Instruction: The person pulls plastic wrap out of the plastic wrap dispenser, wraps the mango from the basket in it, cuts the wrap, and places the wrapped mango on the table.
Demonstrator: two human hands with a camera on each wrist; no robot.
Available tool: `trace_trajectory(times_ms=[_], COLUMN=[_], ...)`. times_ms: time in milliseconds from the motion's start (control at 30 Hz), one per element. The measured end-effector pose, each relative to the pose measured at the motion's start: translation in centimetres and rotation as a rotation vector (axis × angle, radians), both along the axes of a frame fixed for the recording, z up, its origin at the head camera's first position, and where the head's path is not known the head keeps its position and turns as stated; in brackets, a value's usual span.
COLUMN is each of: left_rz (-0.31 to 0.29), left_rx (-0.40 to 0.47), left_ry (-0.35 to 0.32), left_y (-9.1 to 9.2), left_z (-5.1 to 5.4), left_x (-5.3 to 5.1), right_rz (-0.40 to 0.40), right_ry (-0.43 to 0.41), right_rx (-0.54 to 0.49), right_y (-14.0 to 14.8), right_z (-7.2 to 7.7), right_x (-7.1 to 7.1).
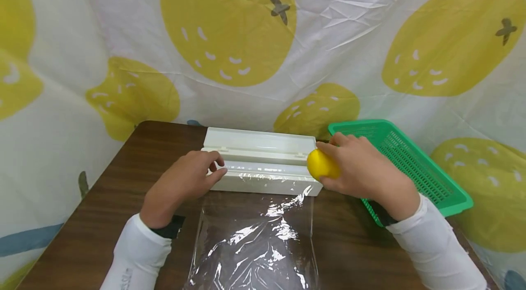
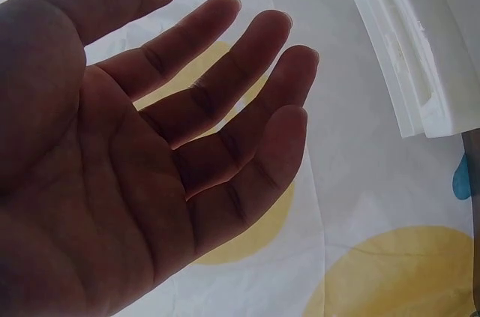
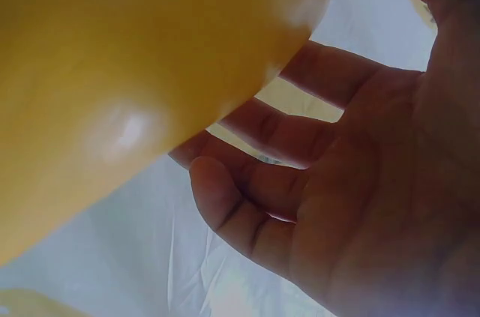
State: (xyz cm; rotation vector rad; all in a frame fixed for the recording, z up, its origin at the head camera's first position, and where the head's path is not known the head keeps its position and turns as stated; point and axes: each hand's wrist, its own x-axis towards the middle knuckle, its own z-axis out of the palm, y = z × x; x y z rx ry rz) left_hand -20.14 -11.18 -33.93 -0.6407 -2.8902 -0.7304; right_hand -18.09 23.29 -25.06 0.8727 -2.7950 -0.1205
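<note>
My right hand point(image 1: 357, 164) grips a smooth, glossy yellow fruit-like object point(image 1: 322, 165) at the right end of a white cling film dispenser point(image 1: 263, 142). In the right wrist view the yellow object point(image 3: 150, 55) fills the upper left, with fingers behind it. The dispenser's lid is up, showing a film roll point(image 1: 267, 167) inside. A sheet of clear cling film point(image 1: 255, 244) runs from it over the front and along the table toward me. By the dispenser's left end is my left hand point(image 1: 186, 176), fingers loosely bent, holding nothing; the left wrist view shows its bare palm point(image 2: 112, 167).
A green plastic basket point(image 1: 427, 162) stands at the right, partly behind my right hand and forearm. The dark wooden table point(image 1: 123, 198) meets a lemon-printed curtain point(image 1: 328, 43) at the back and sides.
</note>
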Motion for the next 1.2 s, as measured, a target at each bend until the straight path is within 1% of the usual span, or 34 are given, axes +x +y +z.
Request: trace_trajectory(times_ms=[100, 300, 500, 833, 1000, 1067, 1200], left_rz=[0.0, 0.012, 0.009, 0.003, -0.036, -0.055, -0.097], left_rx=[0.001, 0.0, 0.001, -0.009, -0.001, 0.012, 0.06], left_ry=[-0.003, -0.029, -0.025, -0.032, -0.004, -0.012, -0.048], left_y=[0.0, -0.1, 0.0, 0.0, 0.2, 0.3, 0.6], left_z=[0.1, 0.3, 0.4, 0.4, 0.3, 0.3, 0.3], left_x=[0.0, 0.1, 0.1, 0.1, 0.0, 0.0, 0.1], right_rz=[0.014, 0.051, 0.091, 0.123, 0.145, 0.155, 0.166], right_ry=[0.003, 0.013, 0.043, 0.053, 0.051, 0.05, 0.053], right_rx=[0.01, 0.026, 0.029, 0.03, 0.019, 0.013, 0.006], right_y=[-0.5, -1.5, -2.3, -3.9, -4.7, -5.0, -5.4], right_z=[-0.5, -1.3, -1.9, -2.6, -2.8, -3.0, -3.3], right_x=[0.1, 0.3, 0.4, 0.7, 0.9, 0.8, 0.8])
